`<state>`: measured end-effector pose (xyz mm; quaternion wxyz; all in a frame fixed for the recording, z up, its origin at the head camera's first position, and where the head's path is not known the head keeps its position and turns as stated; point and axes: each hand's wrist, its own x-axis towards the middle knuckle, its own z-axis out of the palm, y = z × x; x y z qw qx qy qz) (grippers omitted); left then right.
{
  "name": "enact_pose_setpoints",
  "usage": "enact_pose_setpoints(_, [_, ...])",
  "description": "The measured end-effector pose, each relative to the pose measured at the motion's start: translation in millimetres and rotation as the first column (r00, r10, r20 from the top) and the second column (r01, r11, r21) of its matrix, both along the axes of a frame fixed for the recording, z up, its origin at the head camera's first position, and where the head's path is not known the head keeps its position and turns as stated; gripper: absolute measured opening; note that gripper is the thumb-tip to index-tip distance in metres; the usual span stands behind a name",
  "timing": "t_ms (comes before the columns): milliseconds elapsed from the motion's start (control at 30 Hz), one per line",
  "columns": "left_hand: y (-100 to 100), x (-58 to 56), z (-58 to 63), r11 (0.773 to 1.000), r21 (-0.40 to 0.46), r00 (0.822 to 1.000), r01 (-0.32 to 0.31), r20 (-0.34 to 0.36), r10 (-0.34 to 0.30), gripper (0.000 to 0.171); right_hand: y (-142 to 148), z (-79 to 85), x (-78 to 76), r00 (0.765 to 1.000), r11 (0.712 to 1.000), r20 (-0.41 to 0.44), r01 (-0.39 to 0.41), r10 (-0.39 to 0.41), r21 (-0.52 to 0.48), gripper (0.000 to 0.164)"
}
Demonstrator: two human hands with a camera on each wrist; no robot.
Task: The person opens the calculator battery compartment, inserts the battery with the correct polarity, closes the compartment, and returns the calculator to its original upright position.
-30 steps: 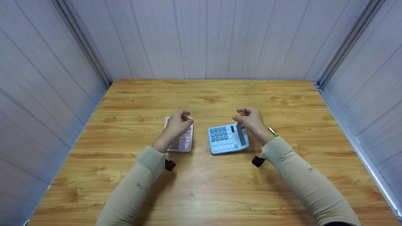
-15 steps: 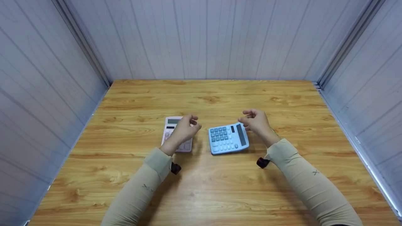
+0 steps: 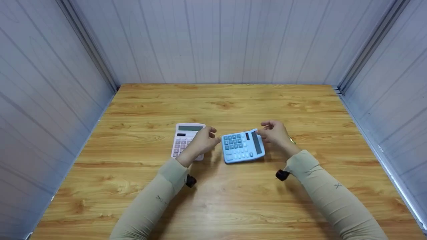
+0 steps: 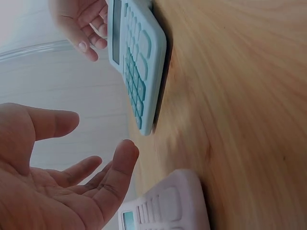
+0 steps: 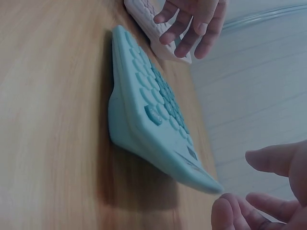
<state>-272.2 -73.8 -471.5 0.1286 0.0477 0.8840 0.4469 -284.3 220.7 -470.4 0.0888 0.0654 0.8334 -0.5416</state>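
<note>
A light blue calculator lies turned sideways on the wooden table, its display toward my right hand. That hand's fingertips are right at the display-end edge, thumb and fingers apart, as the right wrist view shows. My left hand hovers between the two calculators, its thumb and relaxed fingers parted around nothing. It partly covers a pale pink calculator, which lies with its display away from me. In the left wrist view the pink calculator is just beyond the fingers, and the blue calculator lies farther off.
The wooden table is bounded by a pale panelled back wall and side walls. A small dark camera hangs at the left wrist, another dark camera at the right. A shiny green band shows at the right wrist.
My left hand has moved right, off the pink calculator's display toward the blue one. My right hand shifted slightly right, then came down toward the blue calculator's display end. Both calculators stay put.
</note>
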Motion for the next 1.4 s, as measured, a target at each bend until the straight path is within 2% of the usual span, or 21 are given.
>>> enact_pose_setpoints(167, [6, -2.0, -4.6, 1.000, 0.028, 1.000, 0.003, 0.029, -0.004, 0.054, 2, -4.2, 0.3, 0.999, 1.000, 0.035, 0.004, -0.004, -0.001, 0.058])
enact_pose_setpoints(400, [12, -3.2, -10.8, 0.990, 0.138, 0.994, -0.029, 0.108, 0.015, 0.058, 4, -9.7, 1.7, 0.995, 0.999, 0.098, -0.002, 0.005, -0.032, 0.054])
enact_pose_setpoints(533, [16, -2.1, -13.1, 0.988, 0.150, 0.990, -0.035, 0.139, 0.014, 0.060, 3, -13.6, 3.0, 0.993, 0.998, 0.114, -0.009, 0.016, -0.062, 0.051])
enact_pose_setpoints(733, [22, -2.3, -15.9, 0.994, 0.108, 0.986, -0.033, 0.163, 0.015, 0.061, 3, -18.4, 3.7, 0.990, 0.997, 0.137, -0.022, 0.032, -0.069, 0.047])
enact_pose_setpoints(1067, [30, -3.1, -14.2, 0.998, 0.059, 0.987, -0.033, 0.156, 0.023, 0.062, 1, -21.7, 3.8, 0.989, 0.993, 0.105, -0.099, 0.105, -0.062, 0.043])
enact_pose_setpoints(1300, [35, -3.2, -11.8, 0.999, 0.024, 0.982, -0.048, 0.187, 0.042, 0.065, -2, -18.8, 2.2, 0.983, 0.996, 0.170, -0.068, 0.076, -0.053, 0.038])
enact_pose_setpoints(1400, [36, -3.1, -11.6, 0.998, 0.036, 0.984, -0.056, 0.170, 0.049, 0.064, -3, -17.4, 2.4, 0.983, 0.997, 0.173, -0.056, 0.066, -0.060, 0.042])
